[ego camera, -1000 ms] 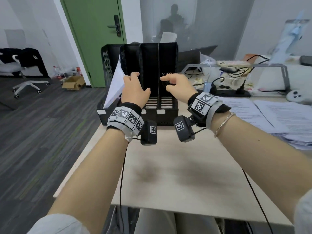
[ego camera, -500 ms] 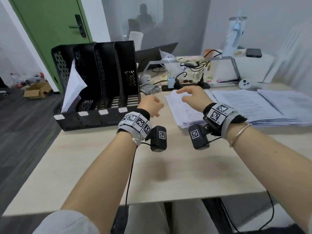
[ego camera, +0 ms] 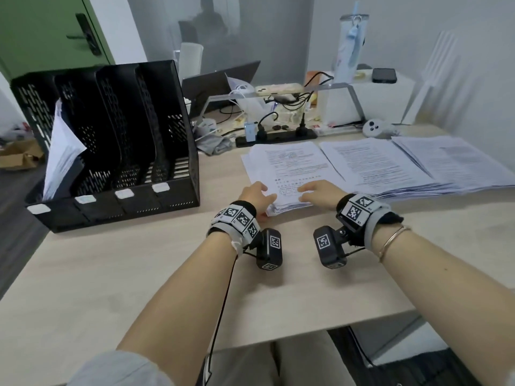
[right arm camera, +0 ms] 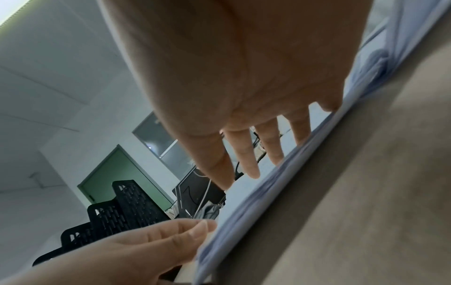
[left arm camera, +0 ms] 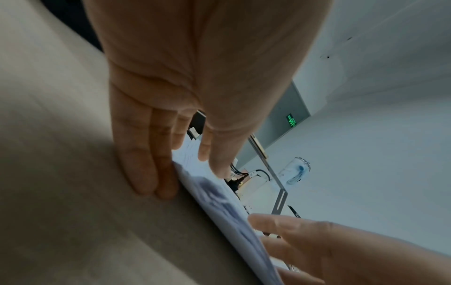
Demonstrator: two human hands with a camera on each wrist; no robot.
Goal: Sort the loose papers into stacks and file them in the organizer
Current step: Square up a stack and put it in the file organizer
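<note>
A black slotted organizer (ego camera: 178, 121) stands at the desk's left, with white papers (ego camera: 61, 157) leaning in its leftmost slot. To its right lie three paper stacks: a near one (ego camera: 292, 165), a middle one (ego camera: 373, 162) and a far-right one (ego camera: 451, 160). My left hand (ego camera: 257, 195) sits at the near stack's front-left corner. In the left wrist view its fingers (left arm camera: 146, 173) lie straight on the table against the stack's edge (left arm camera: 219, 202), thumb above the top sheet. My right hand (ego camera: 315, 190) rests spread fingertips (right arm camera: 251, 158) on top of that stack (right arm camera: 268, 202).
Behind the stacks are a black power strip (ego camera: 276, 135) with cables, a laptop (ego camera: 220, 82), a grey riser shelf (ego camera: 348, 87) with a phone (ego camera: 384, 75), and a white controller (ego camera: 376, 128). Bare light wood tabletop (ego camera: 139, 274) lies in front of the organizer.
Both hands have left the organizer's slots and moved right and down onto the nearest paper stack. The head view has swung right, so the organizer now sits at the left.
</note>
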